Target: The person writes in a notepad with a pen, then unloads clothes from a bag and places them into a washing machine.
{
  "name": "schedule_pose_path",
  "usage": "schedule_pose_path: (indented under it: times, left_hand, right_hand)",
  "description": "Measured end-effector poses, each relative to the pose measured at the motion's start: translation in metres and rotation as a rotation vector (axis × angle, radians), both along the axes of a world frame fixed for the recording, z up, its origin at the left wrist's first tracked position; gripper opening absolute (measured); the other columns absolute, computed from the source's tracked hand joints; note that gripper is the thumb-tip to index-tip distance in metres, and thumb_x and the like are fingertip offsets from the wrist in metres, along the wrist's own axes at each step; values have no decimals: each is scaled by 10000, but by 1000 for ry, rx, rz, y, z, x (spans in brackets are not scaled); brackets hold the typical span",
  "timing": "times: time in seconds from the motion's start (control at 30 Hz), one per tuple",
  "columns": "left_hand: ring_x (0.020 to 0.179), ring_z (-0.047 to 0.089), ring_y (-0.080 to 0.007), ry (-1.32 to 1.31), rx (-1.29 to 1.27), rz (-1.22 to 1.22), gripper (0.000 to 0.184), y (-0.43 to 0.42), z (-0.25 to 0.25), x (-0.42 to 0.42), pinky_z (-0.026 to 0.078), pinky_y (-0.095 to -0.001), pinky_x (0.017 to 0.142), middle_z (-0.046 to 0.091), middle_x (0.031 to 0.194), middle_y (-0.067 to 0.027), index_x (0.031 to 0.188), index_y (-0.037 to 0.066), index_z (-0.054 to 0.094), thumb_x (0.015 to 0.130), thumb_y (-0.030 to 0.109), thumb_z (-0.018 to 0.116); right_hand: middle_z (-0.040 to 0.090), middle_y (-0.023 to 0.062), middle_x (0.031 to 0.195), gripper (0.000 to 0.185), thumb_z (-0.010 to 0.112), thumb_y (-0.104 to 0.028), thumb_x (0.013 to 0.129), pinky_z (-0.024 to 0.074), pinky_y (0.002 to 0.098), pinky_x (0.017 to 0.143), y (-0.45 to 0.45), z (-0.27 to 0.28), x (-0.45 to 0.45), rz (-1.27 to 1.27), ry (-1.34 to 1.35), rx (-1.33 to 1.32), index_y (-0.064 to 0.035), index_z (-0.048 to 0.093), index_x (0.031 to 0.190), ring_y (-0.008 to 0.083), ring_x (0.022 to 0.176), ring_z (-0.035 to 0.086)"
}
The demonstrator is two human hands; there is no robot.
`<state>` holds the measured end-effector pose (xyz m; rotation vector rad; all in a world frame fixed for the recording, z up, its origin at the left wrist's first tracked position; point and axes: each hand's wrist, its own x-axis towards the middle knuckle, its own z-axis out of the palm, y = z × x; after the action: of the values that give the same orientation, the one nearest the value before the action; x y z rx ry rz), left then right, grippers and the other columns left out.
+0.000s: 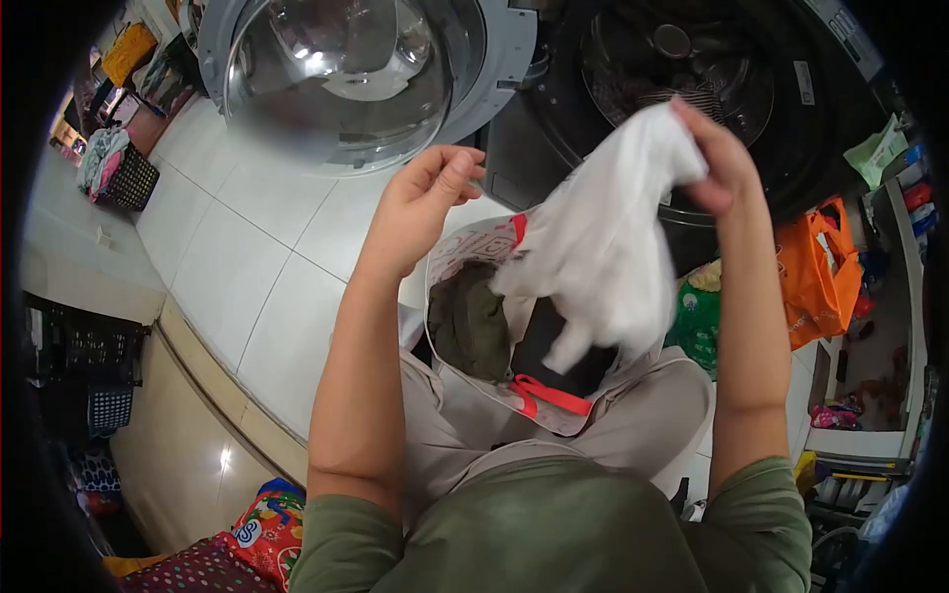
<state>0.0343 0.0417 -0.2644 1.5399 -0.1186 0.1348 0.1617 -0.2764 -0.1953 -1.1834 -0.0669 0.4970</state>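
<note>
A white garment [618,232] hangs blurred from my right hand [720,163], whose fingers are closed on its upper edge. Its lower end dangles over an open shopping bag [474,242], white with red print and red handles, set between my legs. Dark green cloth [470,321] lies in the bag's left side; beside it is a dark surface partly covered by the garment. My left hand [430,203] is raised left of the garment, apart from it, its fingers curled in toward the thumb with nothing visible in them.
Ahead is a front-loading washer with its drum [682,74] exposed and its round glass door [341,84] swung out left. An orange bag [820,267] and a green bag [695,326] stand right. A laundry basket [129,178] sits far left, and a raised step [227,390] runs along the left.
</note>
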Motion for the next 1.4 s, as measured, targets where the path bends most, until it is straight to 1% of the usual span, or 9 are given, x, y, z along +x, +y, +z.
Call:
schedule_pose_path:
  times: [0.23,0.37,0.53,0.63,0.83,1.0,1.13,1.27,1.4]
  left_hand:
    - [849,618,-145,40,-32,180,424,-2,0,7,483,-280,784,650,997,-91,1120,-2,622,992,387,513]
    - [818,614,-138,55,-64,250,400,-3,-2,17,481,-277,769,653,956,-78,1072,0,635,990,374,521]
    - [805,611,-133,51,13,249,382,-6,-8,20,481,-275,757,652,932,-75,1044,-4,639,989,358,527]
    - [798,597,-124,26,77,232,362,-3,-14,17,478,-271,754,649,916,-69,1047,-6,641,981,338,549]
    - [972,599,-223,15,610,-63,540,12,-17,-1,469,-327,867,612,1104,-171,1246,28,569,862,385,696]
    - [1018,610,-219,63,457,-414,574,-10,-12,-18,480,-326,901,628,1111,-162,1225,-31,544,816,308,761]
    - [902,636,-142,272,18,-273,343,-43,-16,-7,519,-291,805,667,996,-71,1133,-22,571,910,220,669]
    - [860,642,-131,481,-348,-264,307,-69,-19,-7,529,-284,763,668,970,-66,1131,-5,575,966,253,592]
    - [1007,618,-224,540,-104,-253,568,-53,-17,0,507,-340,866,626,1126,-135,1256,-21,502,872,349,696]
  right_hand:
    - [606,99,1189,530,641,-222,920,445,279,819,-38,-18,59,-800,-608,-348,-36,435,1372,176,994,596]
    - [671,64,993,193,664,-175,863,505,297,775,63,-129,-36,97,-601,-650,-32,685,990,137,847,634]
    - [666,143,1097,557,721,-427,795,411,447,986,154,-298,-126,296,-905,-1203,-35,622,1178,321,1110,581]
    - [655,144,1145,614,717,-461,776,341,489,1043,163,-275,-139,666,-849,-1465,-81,595,1243,330,1188,533]
    - [672,109,1125,449,770,-263,771,475,358,888,92,-171,-99,620,-789,-712,-90,657,1170,250,1013,629]
    - [668,55,1060,375,696,-165,868,490,286,882,2,-113,-66,282,-239,-20,-5,617,1197,138,993,614]
    - [580,89,1227,435,648,-198,912,467,285,903,0,-113,-65,-90,-532,-701,-63,542,1312,123,995,578]
    - [606,105,1148,555,716,-248,852,484,286,847,27,-113,-123,210,-905,-692,-73,508,1335,123,966,584]
    - [682,64,902,334,698,-272,879,510,283,697,6,-104,-99,240,-392,-486,13,665,1051,127,798,636]
